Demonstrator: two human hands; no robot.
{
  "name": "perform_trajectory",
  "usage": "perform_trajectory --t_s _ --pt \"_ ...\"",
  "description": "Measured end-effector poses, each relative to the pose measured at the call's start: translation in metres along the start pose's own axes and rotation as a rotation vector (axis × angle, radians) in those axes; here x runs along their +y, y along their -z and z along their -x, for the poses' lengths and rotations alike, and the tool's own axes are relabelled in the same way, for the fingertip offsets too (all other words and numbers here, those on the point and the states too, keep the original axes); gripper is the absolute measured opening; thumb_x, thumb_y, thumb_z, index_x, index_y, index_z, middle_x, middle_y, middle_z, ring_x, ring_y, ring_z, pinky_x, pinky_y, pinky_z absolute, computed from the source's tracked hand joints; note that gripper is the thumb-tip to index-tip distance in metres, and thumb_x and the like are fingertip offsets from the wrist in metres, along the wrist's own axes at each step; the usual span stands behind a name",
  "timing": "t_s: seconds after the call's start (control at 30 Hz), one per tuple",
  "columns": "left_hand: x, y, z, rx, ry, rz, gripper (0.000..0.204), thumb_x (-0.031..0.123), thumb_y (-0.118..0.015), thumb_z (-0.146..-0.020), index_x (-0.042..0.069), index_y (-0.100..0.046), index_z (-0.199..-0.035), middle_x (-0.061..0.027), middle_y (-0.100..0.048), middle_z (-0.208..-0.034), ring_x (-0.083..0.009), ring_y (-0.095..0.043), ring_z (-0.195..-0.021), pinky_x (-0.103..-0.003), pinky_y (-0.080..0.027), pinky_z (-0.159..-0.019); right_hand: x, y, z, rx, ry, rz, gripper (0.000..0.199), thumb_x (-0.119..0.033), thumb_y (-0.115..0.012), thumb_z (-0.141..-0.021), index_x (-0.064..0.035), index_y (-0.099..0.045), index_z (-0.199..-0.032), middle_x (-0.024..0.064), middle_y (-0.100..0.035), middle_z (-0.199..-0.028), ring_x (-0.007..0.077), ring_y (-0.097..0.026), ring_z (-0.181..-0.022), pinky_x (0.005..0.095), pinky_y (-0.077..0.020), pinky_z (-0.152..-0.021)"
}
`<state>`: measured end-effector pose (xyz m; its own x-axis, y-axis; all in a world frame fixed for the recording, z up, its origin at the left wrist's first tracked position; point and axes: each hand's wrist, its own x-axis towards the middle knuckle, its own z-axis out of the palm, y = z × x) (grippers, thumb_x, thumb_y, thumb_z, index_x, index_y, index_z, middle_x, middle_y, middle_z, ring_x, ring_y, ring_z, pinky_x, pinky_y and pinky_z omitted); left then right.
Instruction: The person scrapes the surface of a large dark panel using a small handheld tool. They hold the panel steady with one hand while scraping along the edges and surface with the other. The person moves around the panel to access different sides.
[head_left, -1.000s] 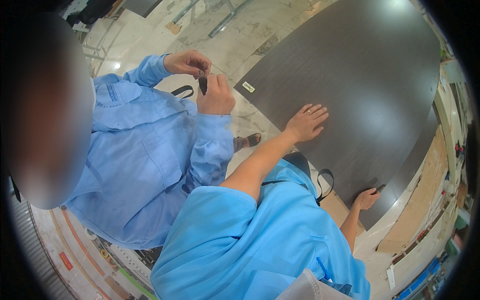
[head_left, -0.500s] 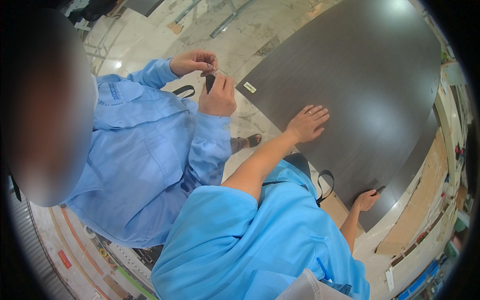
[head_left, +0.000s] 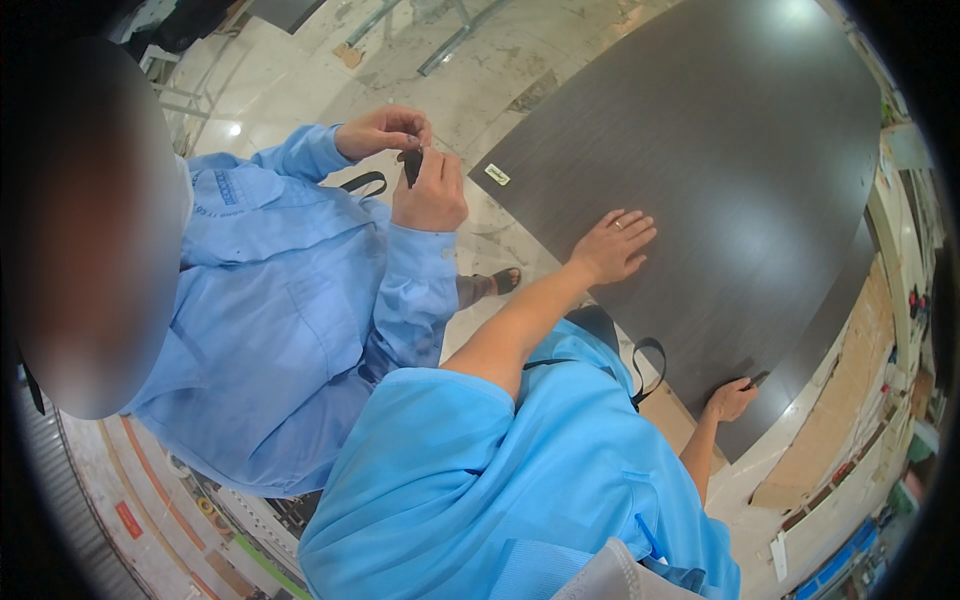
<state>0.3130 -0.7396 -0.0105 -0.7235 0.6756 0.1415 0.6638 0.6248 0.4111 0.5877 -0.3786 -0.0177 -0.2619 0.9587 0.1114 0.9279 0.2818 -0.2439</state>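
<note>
A: What is your grip doing?

B: I'm watching remotely as the bare right hand (head_left: 733, 401) is curling closed around a small, slim, dark object (head_left: 760, 379). The fingers are hiding most of it, so I can't tell what it is.

A: And the other side?

B: The bare left hand (head_left: 614, 250) is resting palm-down, fingers slightly spread, on a large, flat, dark grey-brown wood-grain panel (head_left: 720, 170). That panel is stretching away ahead and to the right; the right hand is staying at its near edge.

A: Further out?

B: A small pale rectangular label (head_left: 497, 175) is sitting near the panel's left corner. Beyond, at left, a person in a pale-blue long-sleeved work shirt (head_left: 280, 300) is holding a small black item (head_left: 412, 168) in both hands.
</note>
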Motion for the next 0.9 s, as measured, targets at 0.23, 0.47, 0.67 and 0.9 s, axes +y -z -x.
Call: perform_trajectory --t_s 0.23,0.47,0.67,0.9 --pt "-0.002 -0.002 -0.002 -0.008 -0.003 -0.043 0.064 0.046 -0.056 -0.111 0.019 -0.045 -0.167 -0.0029 -0.041 -0.176 -0.0219 -0.032 -0.165 -0.045 -0.022 -0.138 -0.001 0.001 0.001 0.003 -0.022 -0.02 0.054 -0.047 -0.047 -0.113 -0.0055 -0.058 -0.145 0.0223 -0.073 -0.137 0.0446 -0.07 -0.124 0.057 -0.0542 -0.102" --pt "0.006 -0.007 0.01 -0.054 0.002 -0.039 0.062 0.045 -0.057 -0.11 0.019 -0.047 -0.166 -0.003 -0.043 -0.174 -0.0221 -0.033 -0.164 -0.045 -0.023 -0.138 0.009 0.002 0.005 0.002 -0.018 -0.029 0.054 -0.047 -0.048 -0.113 -0.0055 -0.058 -0.146 0.022 -0.073 -0.136 0.0447 -0.07 -0.124 0.057 -0.0542 -0.101" --pt "0.001 -0.009 0.006 -0.024 0.008 -0.037 0.062 0.046 -0.058 -0.11 0.019 -0.048 -0.165 -0.0029 -0.044 -0.173 -0.0219 -0.034 -0.163 -0.045 -0.023 -0.138 0.006 0.0 0.003 -0.015 -0.03 -0.022 0.054 -0.048 -0.047 -0.113 -0.0063 -0.057 -0.146 0.0213 -0.073 -0.136 0.0445 -0.07 -0.123 0.057 -0.0543 -0.101" --pt "0.004 -0.003 0.007 0.035 -0.009 -0.048 0.062 0.046 -0.058 -0.11 0.02 -0.047 -0.165 -0.0026 -0.044 -0.173 -0.0217 -0.034 -0.163 -0.045 -0.024 -0.138 0.009 0.0 0.002 0.01 -0.015 -0.022 0.054 -0.049 -0.047 -0.112 -0.0066 -0.058 -0.145 0.021 -0.073 -0.136 0.0443 -0.07 -0.123 0.0573 -0.0535 -0.101"
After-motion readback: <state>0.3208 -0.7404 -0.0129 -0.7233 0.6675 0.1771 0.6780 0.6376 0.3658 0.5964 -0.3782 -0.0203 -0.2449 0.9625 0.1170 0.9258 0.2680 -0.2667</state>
